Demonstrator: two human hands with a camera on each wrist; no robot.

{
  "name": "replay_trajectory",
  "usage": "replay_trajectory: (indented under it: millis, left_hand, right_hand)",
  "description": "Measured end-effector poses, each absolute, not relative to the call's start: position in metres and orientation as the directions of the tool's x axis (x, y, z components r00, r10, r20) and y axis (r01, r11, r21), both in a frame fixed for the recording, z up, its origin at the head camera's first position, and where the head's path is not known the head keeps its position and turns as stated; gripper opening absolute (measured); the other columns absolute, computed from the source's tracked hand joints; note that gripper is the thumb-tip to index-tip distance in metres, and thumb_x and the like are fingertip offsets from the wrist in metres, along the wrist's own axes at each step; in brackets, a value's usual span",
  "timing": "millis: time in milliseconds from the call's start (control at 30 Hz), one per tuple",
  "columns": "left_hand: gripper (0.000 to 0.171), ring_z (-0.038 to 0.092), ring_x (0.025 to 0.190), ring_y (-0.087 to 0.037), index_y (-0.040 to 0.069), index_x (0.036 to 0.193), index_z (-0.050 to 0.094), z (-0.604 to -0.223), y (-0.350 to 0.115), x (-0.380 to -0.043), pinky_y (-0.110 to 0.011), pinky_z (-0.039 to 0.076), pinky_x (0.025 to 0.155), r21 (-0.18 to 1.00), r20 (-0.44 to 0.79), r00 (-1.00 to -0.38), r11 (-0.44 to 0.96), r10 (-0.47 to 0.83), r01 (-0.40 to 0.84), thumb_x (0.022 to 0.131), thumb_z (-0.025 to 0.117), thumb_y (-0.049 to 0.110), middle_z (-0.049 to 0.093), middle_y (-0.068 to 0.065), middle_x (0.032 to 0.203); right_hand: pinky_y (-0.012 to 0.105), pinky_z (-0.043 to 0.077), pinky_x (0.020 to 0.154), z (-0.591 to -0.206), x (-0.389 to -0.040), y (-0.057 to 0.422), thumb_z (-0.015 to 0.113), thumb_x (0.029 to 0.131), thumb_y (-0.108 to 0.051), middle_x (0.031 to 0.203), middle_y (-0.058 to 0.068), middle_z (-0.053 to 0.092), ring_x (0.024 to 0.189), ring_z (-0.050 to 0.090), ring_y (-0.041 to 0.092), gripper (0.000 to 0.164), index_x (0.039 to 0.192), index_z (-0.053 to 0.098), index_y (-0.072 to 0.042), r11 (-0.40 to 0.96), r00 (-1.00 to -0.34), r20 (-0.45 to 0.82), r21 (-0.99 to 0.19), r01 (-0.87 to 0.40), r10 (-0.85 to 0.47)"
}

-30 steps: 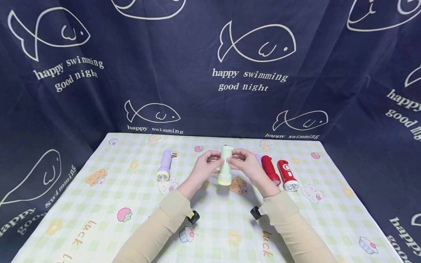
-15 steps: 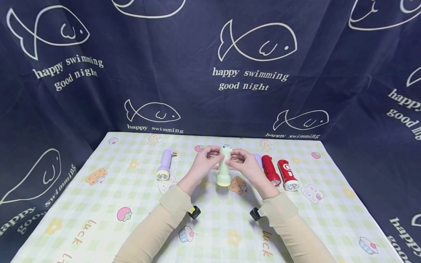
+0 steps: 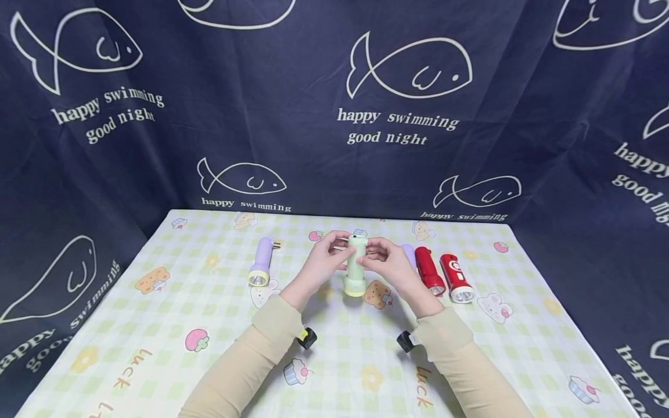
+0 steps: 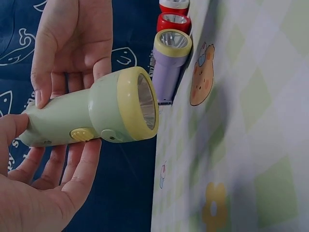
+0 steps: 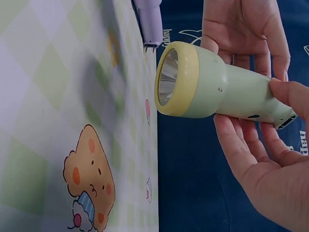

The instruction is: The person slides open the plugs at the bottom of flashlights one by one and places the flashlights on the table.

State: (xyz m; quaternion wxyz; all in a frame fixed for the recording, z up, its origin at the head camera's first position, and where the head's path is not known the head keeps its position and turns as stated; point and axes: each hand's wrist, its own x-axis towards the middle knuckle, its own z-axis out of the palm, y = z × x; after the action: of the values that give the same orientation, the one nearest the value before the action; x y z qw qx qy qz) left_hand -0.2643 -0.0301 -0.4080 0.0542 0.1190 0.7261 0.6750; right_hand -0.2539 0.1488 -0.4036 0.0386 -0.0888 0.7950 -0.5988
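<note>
A pale green flashlight (image 3: 356, 267) with a yellow rim is held between my two hands above the table, its lens end pointing down. My left hand (image 3: 325, 261) pinches it from the left, thumb on the near side and fingers behind. From the right, my right hand (image 3: 389, 260) grips it the same way near the tail end. In the left wrist view, a yellow switch (image 4: 83, 134) shows on the flashlight's side, close to the left fingers. The clear lens (image 5: 168, 77) faces the tablecloth in the right wrist view.
A purple flashlight (image 3: 262, 261) with plug prongs out lies to the left. At right lie a red flashlight (image 3: 430, 271), a red-and-white one (image 3: 457, 280) and another purple one (image 4: 166, 72), partly hidden in the head view. The table (image 3: 334, 371) has a patterned cloth; a dark curtain (image 3: 313, 116) hangs behind.
The green flashlight has come down slightly and tilted, so more of its tail end shows. Both hands keep their hold; the other flashlights stay put.
</note>
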Motion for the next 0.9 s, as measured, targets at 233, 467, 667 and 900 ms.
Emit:
replay_trajectory:
  millis: [233,467,667,900]
  left_hand:
    - [0.035,0.062,0.087,-0.016,0.008,0.122,0.055,-0.4089,-0.0322,-0.2625,-0.039,0.058,0.075,0.989,0.113,-0.959,0.059,0.26,0.133,0.09,0.064,0.015,0.06,-0.015,0.111]
    - [0.038,0.061,0.091,-0.019,0.005,0.125,0.053,-0.4109,-0.0335,-0.2623,-0.042,0.056,0.078,0.984,0.14,-0.946,0.068,0.291,0.167,0.09,0.064,0.016,0.06,-0.017,0.116]
    - [0.036,0.061,0.093,-0.023,0.005,0.123,0.055,-0.411,-0.0345,-0.2618,-0.032,0.056,0.074,0.976,0.165,-0.939,0.089,0.302,0.2,0.09,0.064,0.014,0.061,-0.015,0.114]
    - [0.034,0.061,0.095,-0.021,0.011,0.122,0.056,-0.4126,-0.037,-0.2595,-0.03,0.055,0.076,0.959,0.209,-0.925,0.121,0.316,0.258,0.09,0.064,0.017,0.063,-0.009,0.113]
  right_hand:
    - [0.021,0.053,0.079,-0.4014,-0.2536,0.1501,0.069,0.085,-0.01,0.113,0.019,0.059,0.094,0.061,0.017,0.045,0.124,0.051,0.003,0.259,-0.975,0.041,-0.961,-0.099,-0.22]
    - [0.029,0.056,0.08,-0.3998,-0.2537,0.1511,0.068,0.086,-0.009,0.116,0.021,0.058,0.093,0.061,0.014,0.045,0.126,0.05,0.003,0.214,-0.967,0.043,-0.972,-0.099,-0.253]
    - [0.031,0.056,0.081,-0.3974,-0.2525,0.1518,0.069,0.086,-0.012,0.115,0.017,0.059,0.094,0.062,0.013,0.045,0.125,0.051,0.001,0.177,-0.966,0.05,-0.979,-0.098,-0.255]
    - [0.029,0.055,0.083,-0.3959,-0.252,0.1528,0.069,0.086,-0.014,0.112,0.015,0.059,0.094,0.062,0.013,0.045,0.125,0.053,0.0,0.163,-0.962,0.074,-0.979,-0.121,-0.264]
